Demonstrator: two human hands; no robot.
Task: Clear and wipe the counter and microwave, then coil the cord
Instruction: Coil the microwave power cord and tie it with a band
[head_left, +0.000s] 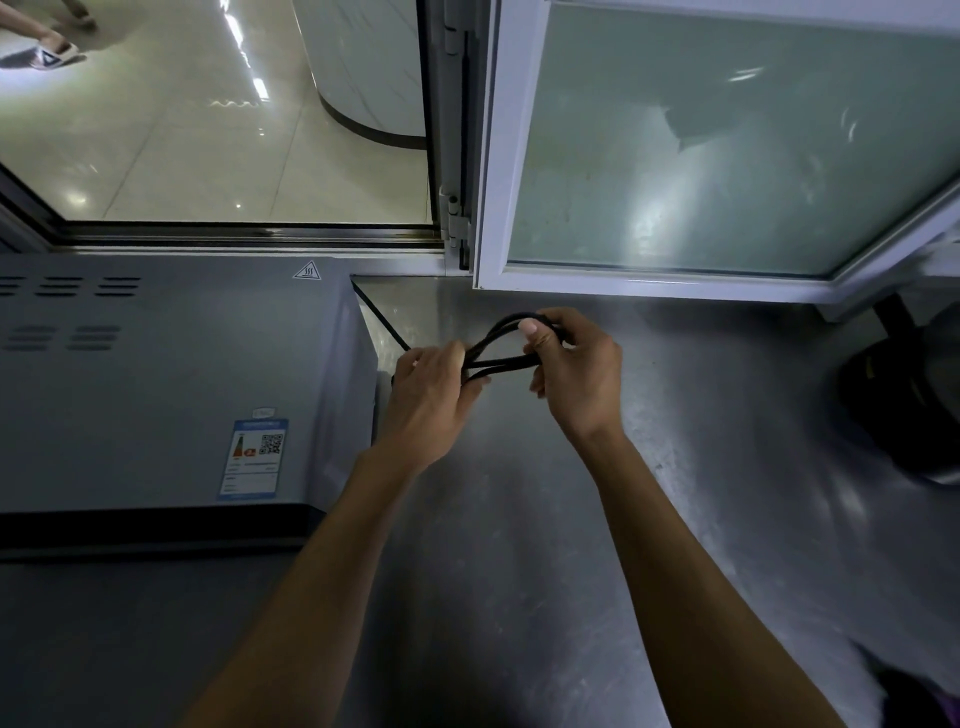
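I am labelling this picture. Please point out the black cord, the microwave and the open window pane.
black cord (498, 361): head view, on the loops between the hands.
microwave (171, 374): head view, on its grey top panel.
window pane (727, 156): head view, on the frosted glass.

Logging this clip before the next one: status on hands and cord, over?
Left hand and right hand both gripping black cord, loops bunched between them. Cord trails back behind microwave. Nothing in the way.
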